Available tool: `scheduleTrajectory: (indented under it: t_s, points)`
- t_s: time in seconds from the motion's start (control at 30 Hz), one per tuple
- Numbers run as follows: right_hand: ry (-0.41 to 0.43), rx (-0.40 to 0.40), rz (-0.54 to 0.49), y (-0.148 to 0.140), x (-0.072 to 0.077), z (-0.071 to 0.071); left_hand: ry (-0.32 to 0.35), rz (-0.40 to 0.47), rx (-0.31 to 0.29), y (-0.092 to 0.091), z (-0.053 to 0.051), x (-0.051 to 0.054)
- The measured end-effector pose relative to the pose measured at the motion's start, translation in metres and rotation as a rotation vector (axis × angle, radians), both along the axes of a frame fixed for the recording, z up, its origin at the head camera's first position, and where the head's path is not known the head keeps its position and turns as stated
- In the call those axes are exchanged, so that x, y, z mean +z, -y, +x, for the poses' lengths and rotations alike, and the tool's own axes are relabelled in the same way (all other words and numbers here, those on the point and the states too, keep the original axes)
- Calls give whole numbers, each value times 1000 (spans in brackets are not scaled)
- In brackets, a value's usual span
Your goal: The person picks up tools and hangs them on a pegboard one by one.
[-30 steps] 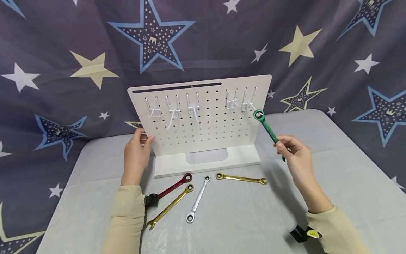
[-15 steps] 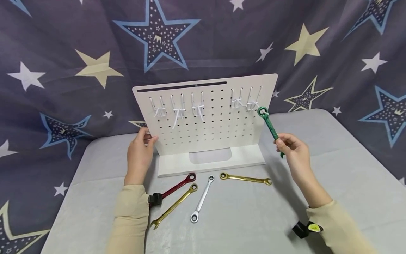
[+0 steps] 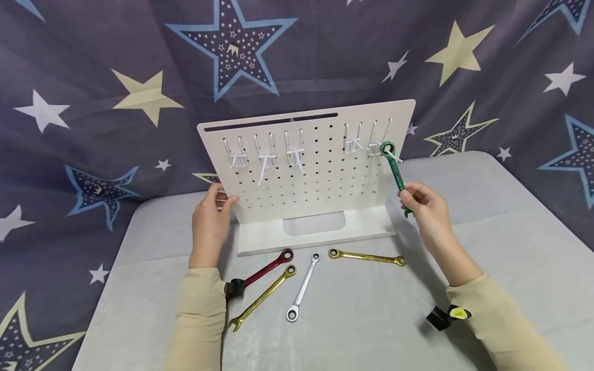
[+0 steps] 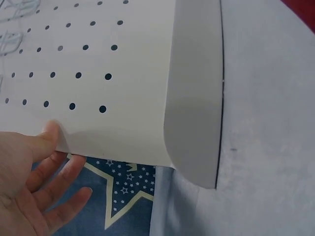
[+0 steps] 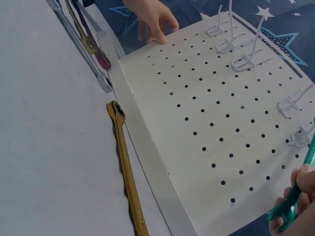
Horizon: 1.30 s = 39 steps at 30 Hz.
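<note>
Clock directions are read in the head view about the centre of the white pegboard, which stands on the grey-covered bench. The green wrench is at 3 o'clock, tilted, its ring end toward 11 and its open end toward 5. The ring lies at the outer hook, the prong of which shows through the opening. The right hand, between 3 and 4 o'clock, pinches this wrench near its open end, fingers drawn narrow upon it. The left hand, at 8 o'clock, grips the side edge of the pegboard, thumb against the front face and fingers behind. Four further hooks are mounted: one at 2 o'clock, three between 9 and 10. Four wrenches lie on the bench: a gold wrench at 5 o'clock, a silver wrench at 6, and at 7 a red wrench with a second gold wrench just beside it. A black wrist device partly covers the red wrench. Star-patterned cloth fills 12 o'clock.
</note>
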State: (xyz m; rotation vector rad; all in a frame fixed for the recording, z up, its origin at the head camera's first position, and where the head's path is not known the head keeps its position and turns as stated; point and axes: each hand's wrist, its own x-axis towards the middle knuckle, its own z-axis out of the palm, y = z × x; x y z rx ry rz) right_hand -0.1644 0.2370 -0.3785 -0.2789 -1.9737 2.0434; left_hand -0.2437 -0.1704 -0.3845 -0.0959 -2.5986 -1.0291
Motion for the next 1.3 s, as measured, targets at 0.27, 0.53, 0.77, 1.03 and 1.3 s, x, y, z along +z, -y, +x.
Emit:
scheduleTrajectory:
  t_s: [0.27, 0.53, 0.77, 1.03, 1.3]
  points:
    - [7, 0, 35, 3, 0, -10, 6, 1, 8, 0, -1, 1]
    - [21, -10, 15, 6, -1, -14, 6, -10, 13, -1, 0, 2]
    - [41, -9, 21, 7, -4, -18, 11, -6, 9, -1, 0, 3]
    - [24, -12, -35, 7, -8, -19, -4, -22, -1, -1, -1, 1]
    - [85, 11, 136, 8, -11, -25, 4, -26, 10, -1, 1, 2]
